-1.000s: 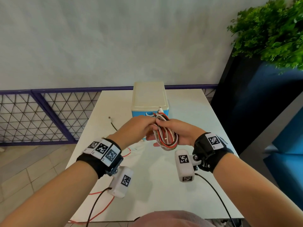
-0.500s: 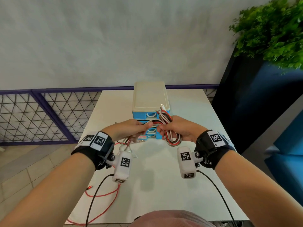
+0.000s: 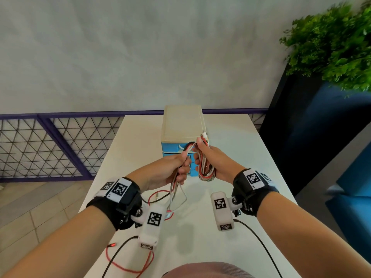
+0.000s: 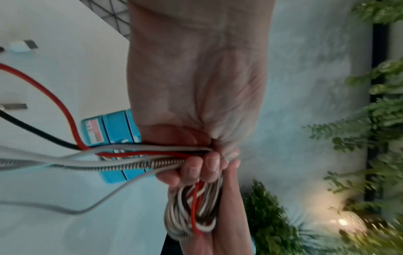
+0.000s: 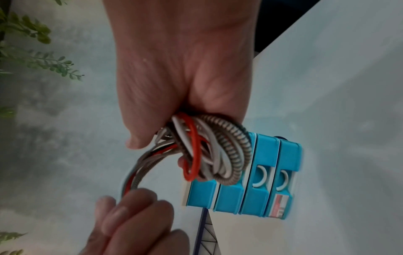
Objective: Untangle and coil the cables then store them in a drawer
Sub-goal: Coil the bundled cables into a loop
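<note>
My right hand (image 3: pixel 208 157) grips a coil of cables (image 3: pixel 206 171) (image 5: pixel 209 151): white, red, black and a striped braided one. It is held in the air just in front of the blue drawer unit (image 3: pixel 174 146) (image 5: pixel 257 198). My left hand (image 3: pixel 178 169) (image 4: pixel 202 163) grips the loose strands (image 4: pixel 130 157) that run from the coil. Those strands hang down to the white table (image 3: pixel 200 227). A red cable tail (image 3: pixel 128 267) lies on the table near its front edge.
The drawer unit has a cream top and several shut blue drawers with white handles. A purple rail with wire mesh (image 3: pixel 60 149) runs behind the table. A dark planter with green foliage (image 3: pixel 331 47) stands at the right.
Both hands have risen with the cables. The left hand slid back along the loose strands, away from the coil, which stays in the right hand.
</note>
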A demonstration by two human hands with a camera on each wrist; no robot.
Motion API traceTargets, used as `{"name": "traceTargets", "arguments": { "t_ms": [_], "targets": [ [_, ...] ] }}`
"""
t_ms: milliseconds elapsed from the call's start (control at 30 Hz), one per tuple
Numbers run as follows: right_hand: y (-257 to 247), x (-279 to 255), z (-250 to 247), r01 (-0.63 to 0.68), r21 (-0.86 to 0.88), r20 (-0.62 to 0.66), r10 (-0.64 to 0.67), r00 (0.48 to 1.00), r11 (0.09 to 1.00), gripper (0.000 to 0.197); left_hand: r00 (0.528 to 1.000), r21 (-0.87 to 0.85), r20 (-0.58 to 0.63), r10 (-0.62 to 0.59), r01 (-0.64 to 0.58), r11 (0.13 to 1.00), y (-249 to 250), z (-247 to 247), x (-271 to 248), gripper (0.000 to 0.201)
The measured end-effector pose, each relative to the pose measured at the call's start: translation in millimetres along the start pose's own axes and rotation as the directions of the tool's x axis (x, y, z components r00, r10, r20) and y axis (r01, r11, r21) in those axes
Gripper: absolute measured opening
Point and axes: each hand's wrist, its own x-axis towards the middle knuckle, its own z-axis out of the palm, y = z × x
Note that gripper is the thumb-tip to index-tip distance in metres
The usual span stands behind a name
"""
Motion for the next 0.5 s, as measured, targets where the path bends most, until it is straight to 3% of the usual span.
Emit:
{"name": "traceTargets", "arguments": {
  "t_ms": [167, 333, 400, 500],
  "targets": [
    [3, -2, 7, -0.112, 0.182, 0.136, 0.088, 0.987, 0.977, 0.067, 0.992, 0.247, -0.104, 0.066, -0.039, 0.968, 7, 25, 7, 0.036],
    [6, -6, 12, -0.197, 0.248, 0.176, 0.156, 0.972, 0.949, 0.081, 0.963, 0.522, -0.265, 0.053, 0.097, 0.847, 6, 42, 18, 0.037],
    [5, -9, 12, -0.212, 0.248, 0.2, 0.164, 0.966, 0.945, 0.074, 0.962, 0.604, -0.27, 0.038, 0.138, 0.785, 7, 46, 19, 0.035],
    [2, -13, 12, -0.204, 0.184, 0.205, 0.166, 0.965, 0.961, 0.049, 0.955, 0.71, -0.288, 0.066, 0.167, 0.684, 7, 51, 19, 0.033]
  ]
}}
